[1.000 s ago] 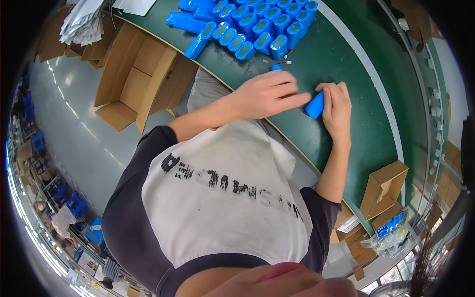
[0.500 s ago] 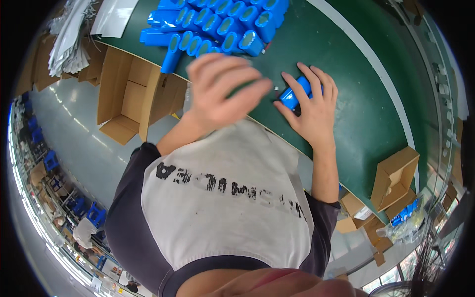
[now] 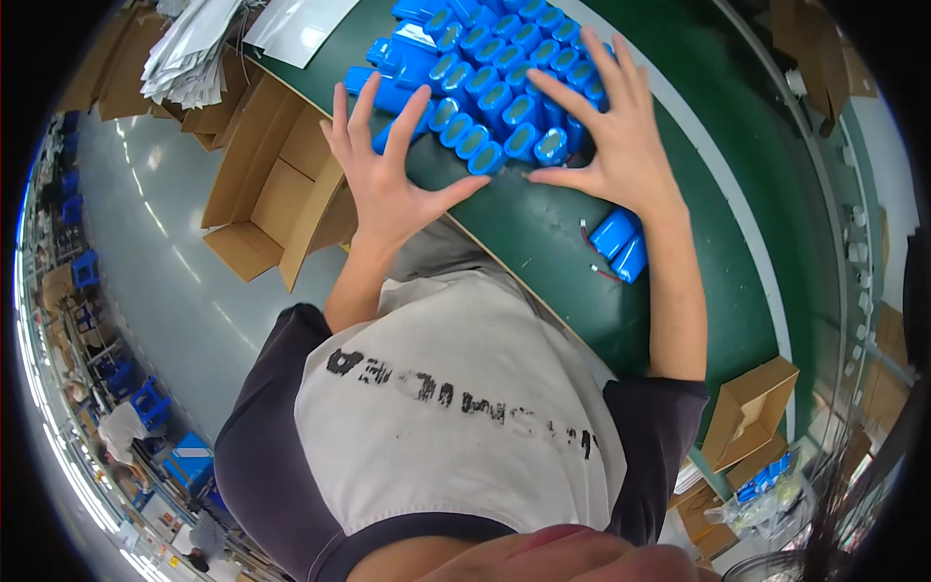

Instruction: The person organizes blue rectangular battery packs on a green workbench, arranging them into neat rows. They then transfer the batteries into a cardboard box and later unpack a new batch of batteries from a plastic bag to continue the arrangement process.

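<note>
A dense cluster of blue shrink-wrapped battery packs (image 3: 493, 97) stands on the green table (image 3: 543, 252), most upright with their oval ends up, several lying flat at its left. At the cluster's left edge is my left hand (image 3: 383, 175), fingers spread, holding nothing. On the opposite side, my right hand (image 3: 621, 145) is spread too, its fingers over or against the outer packs; exact contact is hard to make out. Below my right wrist, two blue battery packs (image 3: 621, 242) with small wired connectors lie side by side, apart from the cluster.
An open cardboard box (image 3: 276, 194) stands left of the table edge, with stacked white sheets (image 3: 199, 53) beyond it. A white sheet (image 3: 301, 27) lies on the table's far left. A smaller carton (image 3: 752, 412) sits at the right end. A pale stripe (image 3: 742, 194) runs along the table.
My right hand has left the loose packs and moved up to the cluster's right side. My left hand has shifted left and opened wide. The view has shifted as well.
</note>
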Demonstrator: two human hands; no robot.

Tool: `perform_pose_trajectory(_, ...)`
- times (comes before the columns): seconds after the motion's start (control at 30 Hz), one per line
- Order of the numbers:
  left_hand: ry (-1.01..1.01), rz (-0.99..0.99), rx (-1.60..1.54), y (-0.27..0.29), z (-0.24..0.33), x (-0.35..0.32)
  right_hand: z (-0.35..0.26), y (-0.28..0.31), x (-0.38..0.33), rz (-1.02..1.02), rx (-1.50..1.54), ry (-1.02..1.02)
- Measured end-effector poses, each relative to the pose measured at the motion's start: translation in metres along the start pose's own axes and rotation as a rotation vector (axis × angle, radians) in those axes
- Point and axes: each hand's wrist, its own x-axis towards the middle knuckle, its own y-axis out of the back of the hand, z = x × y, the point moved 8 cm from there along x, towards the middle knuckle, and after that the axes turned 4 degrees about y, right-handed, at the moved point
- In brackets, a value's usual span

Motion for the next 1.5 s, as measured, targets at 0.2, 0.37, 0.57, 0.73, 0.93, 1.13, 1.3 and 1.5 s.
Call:
perform_pose_trajectory(0.2, 0.001, -0.017, -0.135, -0.023, -0.001, 0.002, 0.012, -0.021, 0.019, 0.048, 0.044, 0.054)
perform_pose_trajectory(0.37, 0.039, -0.054, -0.168, -0.034, -0.023, 0.030, 0.018, -0.030, 0.036, 0.093, 0.012, 0.068)
perform_pose_trajectory(0.57, 0.034, 0.111, -0.207, -0.021, -0.058, 0.055, 0.004, -0.039, 0.056, 0.098, -0.070, 0.019)
perform_pose_trajectory(0.73, -0.197, 0.085, 0.045, -0.022, -0.024, 0.025, 0.021, -0.040, 0.040, 0.146, -0.002, 0.069)
perform_pose_trajectory(0.93, -0.150, -0.078, -0.105, -0.036, -0.021, 0.035, 0.006, -0.038, 0.048, 0.077, -0.207, 0.076)
perform_pose_trajectory(1.13, -0.177, -0.166, -0.227, -0.037, -0.029, 0.036, 0.008, -0.025, 0.045, 0.013, -0.315, 0.000)
perform_pose_trajectory(1.3, -0.195, -0.133, -0.168, -0.036, -0.020, 0.033, 0.021, -0.039, 0.056, 0.015, -0.234, 0.073)
perform_pose_trajectory(1.5, -0.149, -0.247, -0.224, -0.045, -0.011, 0.020, 0.029, -0.036, 0.039, -0.077, -0.096, -0.110)
